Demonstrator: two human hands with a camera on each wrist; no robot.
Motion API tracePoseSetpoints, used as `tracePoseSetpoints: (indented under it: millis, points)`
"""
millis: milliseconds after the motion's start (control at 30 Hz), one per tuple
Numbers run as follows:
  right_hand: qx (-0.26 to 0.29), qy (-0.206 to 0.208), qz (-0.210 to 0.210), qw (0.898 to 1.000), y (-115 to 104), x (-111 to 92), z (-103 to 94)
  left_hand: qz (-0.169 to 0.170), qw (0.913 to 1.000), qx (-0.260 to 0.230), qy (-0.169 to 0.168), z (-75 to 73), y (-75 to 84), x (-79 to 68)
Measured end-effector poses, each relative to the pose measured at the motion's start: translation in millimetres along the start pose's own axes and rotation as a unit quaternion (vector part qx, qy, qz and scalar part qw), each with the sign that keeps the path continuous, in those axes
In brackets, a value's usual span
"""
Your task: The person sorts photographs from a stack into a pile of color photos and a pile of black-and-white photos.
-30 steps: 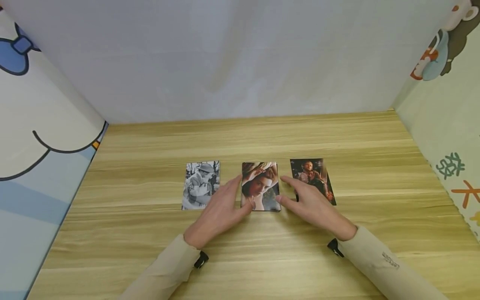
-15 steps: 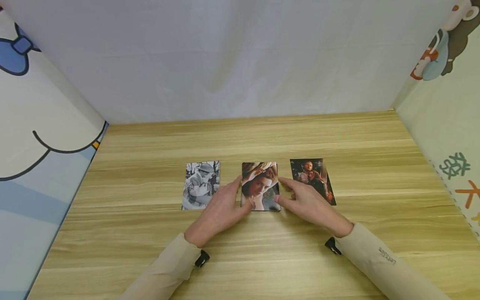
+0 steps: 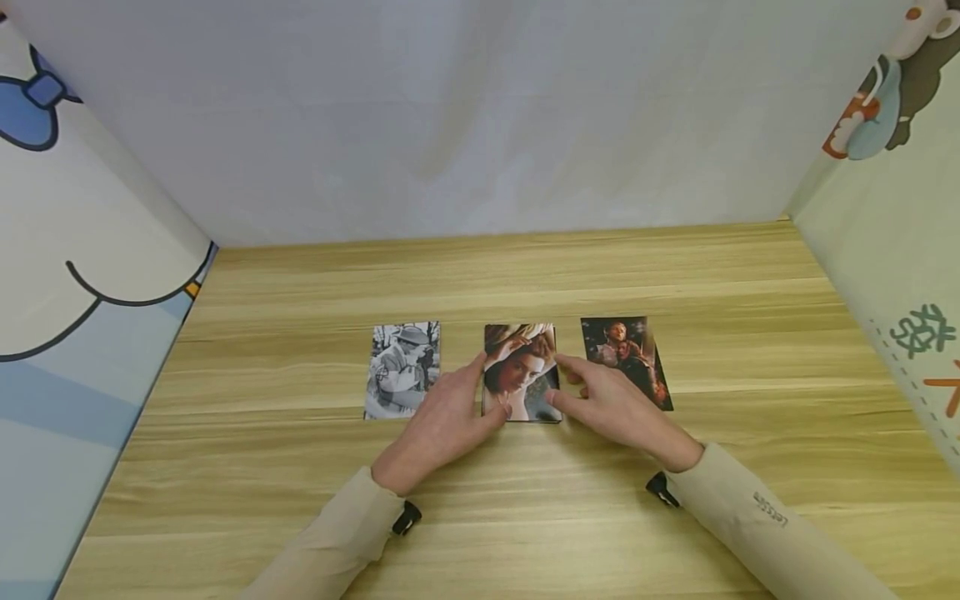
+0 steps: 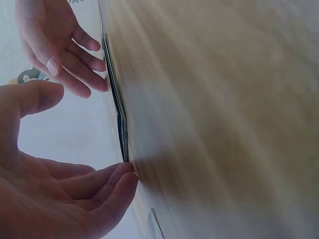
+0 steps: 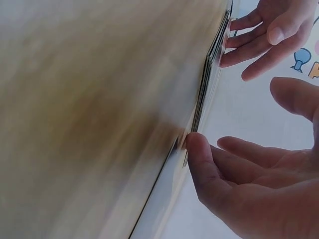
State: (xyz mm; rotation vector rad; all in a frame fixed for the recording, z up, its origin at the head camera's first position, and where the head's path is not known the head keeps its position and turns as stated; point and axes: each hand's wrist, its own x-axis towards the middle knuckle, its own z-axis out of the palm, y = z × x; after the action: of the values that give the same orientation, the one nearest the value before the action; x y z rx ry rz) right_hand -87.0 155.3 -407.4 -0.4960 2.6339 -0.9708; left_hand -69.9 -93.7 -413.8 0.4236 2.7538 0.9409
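A thin stack of photo cards [image 3: 534,379], a colour portrait on top, lies flat on the wooden table. My left hand [image 3: 446,417] rests at its left side; in the left wrist view, fingertips of that hand [image 4: 65,191] touch the edge of the stack [image 4: 115,94], while the thumb stands clear above. Along the right side is my right hand [image 3: 618,408]. In the right wrist view, its fingertips [image 5: 198,142] meet the stack's edge [image 5: 203,89]. Both hands have loosely bent, spread fingers and grip nothing. The stack's lower cards show only as edges.
A black-and-white photo card [image 3: 397,367] lies left of the stack, partly behind my left hand. To the right, a dark colour photo card [image 3: 626,346] is partly covered by my right hand. A pale wall [image 3: 480,125] bounds the table [image 3: 525,533] at the back.
My right hand has shifted slightly left, closing in on the stack's right edge. The left hand and the cards are almost unmoved.
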Motion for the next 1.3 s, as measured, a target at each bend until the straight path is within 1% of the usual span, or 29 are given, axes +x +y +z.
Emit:
tracePoseSetpoints:
  millis: [200,500,733,933,1300]
  points:
    - [0.002,-0.006,0.004,1.000,-1.1,0.4,1.6,0.005,1.0000,0.007,0.004,2.0,-1.3,0.3]
    - [0.005,-0.006,0.009,1.000,-2.4,-0.8,2.9,0.000,0.9999,0.012,0.003,2.3,0.0,-0.3]
    - [0.006,-0.005,0.006,1.000,-3.0,-1.6,2.2,-0.005,1.0000,0.007,0.001,2.0,1.4,-1.1]
    - [0.009,0.002,0.004,1.000,-3.8,-2.5,0.2,0.000,1.0000,0.004,0.009,1.9,1.7,-1.8]
    - [0.043,0.001,-0.001,0.999,-5.5,-5.1,-3.7,-0.005,0.9998,-0.006,0.019,-0.2,4.5,-4.3]
